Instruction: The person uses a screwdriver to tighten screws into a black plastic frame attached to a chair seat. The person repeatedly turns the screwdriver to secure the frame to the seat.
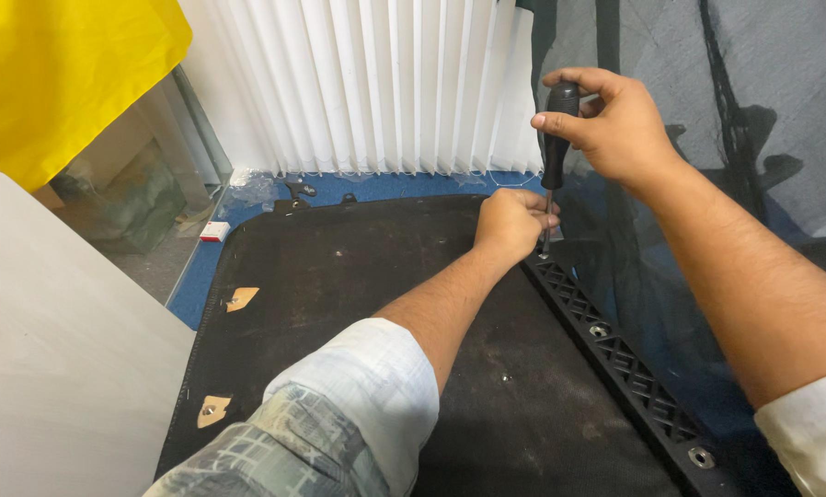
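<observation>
My right hand [611, 124] grips the black handle of a screwdriver [555, 147] held upright, its metal tip down at the far end of a black latticed plastic rail [629, 364]. My left hand [512, 223] is closed around the screwdriver's shaft near the tip, resting on the edge of a large dark fabric-covered panel [358, 304]. The rail runs along the panel's right edge and shows metal screws [600, 329] set in it.
White vertical blinds [376, 83] hang behind the panel over blue carpet [404, 186]. A pale cabinet side [54, 350] stands at left, yellow cloth [54, 64] above it. Dark mesh fabric [735, 101] hangs at right. A small red-and-white box [214, 231] lies on the floor.
</observation>
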